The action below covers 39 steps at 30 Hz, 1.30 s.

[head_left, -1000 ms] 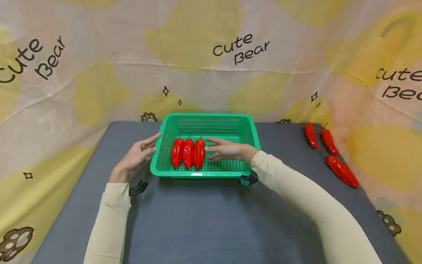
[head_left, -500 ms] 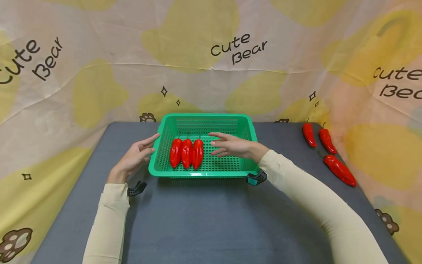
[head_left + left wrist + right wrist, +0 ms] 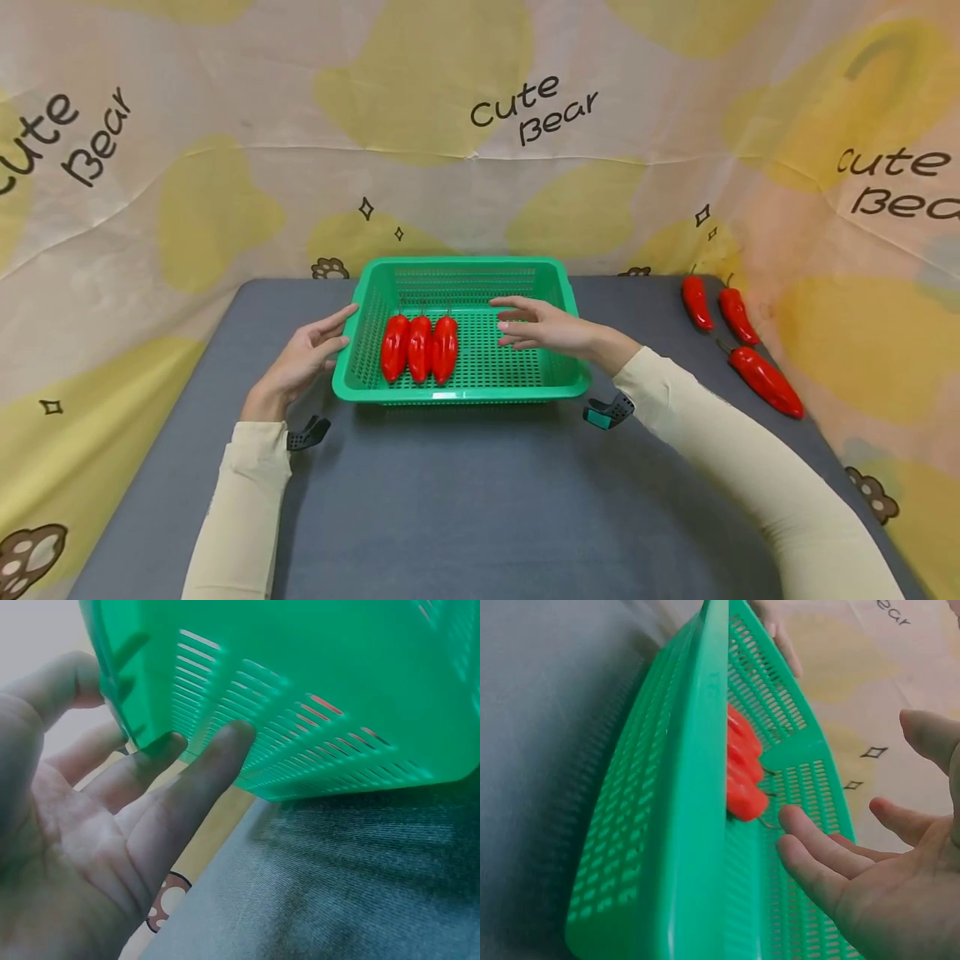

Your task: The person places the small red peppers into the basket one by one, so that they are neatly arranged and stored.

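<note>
Three red chili peppers (image 3: 420,350) lie side by side in the left half of a green plastic basket (image 3: 461,395). Against the basket's left side, my left hand (image 3: 300,367) rests its fingertips at the rim, fingers extended; the left wrist view shows fingers (image 3: 199,784) along the slotted outer wall. Over the basket's right half hovers my right hand (image 3: 551,327), fingers spread and holding nothing. In the right wrist view the peppers (image 3: 744,776) sit beyond the near rim, apart from the right fingertips, and partly hidden by that rim.
Three more red chili peppers (image 3: 767,382) lie at the table's right edge, two farther back and one nearer. A printed cloth (image 3: 420,125) hangs behind the grey table (image 3: 465,500) and along its sides.
My right hand has drawn away from the peppers in the basket, moving right and slightly up. My left hand stays at the basket's left rim. The whole view has shifted slightly.
</note>
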{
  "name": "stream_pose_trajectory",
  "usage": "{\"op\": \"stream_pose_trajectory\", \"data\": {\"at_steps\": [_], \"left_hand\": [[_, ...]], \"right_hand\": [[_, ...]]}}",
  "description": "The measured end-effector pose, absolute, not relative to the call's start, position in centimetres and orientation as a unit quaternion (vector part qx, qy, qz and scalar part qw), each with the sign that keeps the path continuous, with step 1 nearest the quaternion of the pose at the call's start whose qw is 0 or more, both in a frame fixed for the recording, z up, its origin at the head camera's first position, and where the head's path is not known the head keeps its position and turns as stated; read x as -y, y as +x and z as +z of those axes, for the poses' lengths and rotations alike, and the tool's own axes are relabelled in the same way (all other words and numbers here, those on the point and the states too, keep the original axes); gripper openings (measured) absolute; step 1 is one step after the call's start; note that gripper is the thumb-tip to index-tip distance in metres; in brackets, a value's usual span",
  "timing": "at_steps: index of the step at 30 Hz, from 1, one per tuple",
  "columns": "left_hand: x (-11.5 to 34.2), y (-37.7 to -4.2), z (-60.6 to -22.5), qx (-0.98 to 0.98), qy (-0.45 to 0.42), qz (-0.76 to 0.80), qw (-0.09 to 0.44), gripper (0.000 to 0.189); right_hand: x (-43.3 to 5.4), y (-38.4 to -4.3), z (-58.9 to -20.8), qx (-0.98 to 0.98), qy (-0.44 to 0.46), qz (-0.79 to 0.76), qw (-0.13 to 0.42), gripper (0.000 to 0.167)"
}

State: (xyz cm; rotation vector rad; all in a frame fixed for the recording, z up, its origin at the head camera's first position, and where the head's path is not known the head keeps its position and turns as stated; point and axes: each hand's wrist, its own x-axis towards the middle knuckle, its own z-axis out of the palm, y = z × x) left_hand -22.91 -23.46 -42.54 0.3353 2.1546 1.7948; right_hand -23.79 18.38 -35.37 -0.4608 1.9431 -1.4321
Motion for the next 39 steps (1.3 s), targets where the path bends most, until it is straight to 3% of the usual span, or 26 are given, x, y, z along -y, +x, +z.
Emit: {"op": "stream_pose_trajectory", "data": {"at_steps": [13,39], "left_hand": [[23.4,-22.6,-42.8,-0.758,0.119,0.626,0.139,0.059],[23.6,-22.6,-42.7,-0.784,0.093,0.596,0.147,0.059]], "right_hand": [[-23.3,-22.5,-33.7,-0.771,-0.203,-0.541,0.268,0.058],[-34.5,-22.8,-35.2,-0.725,-0.143,-0.64,0.213,0.057]]}}
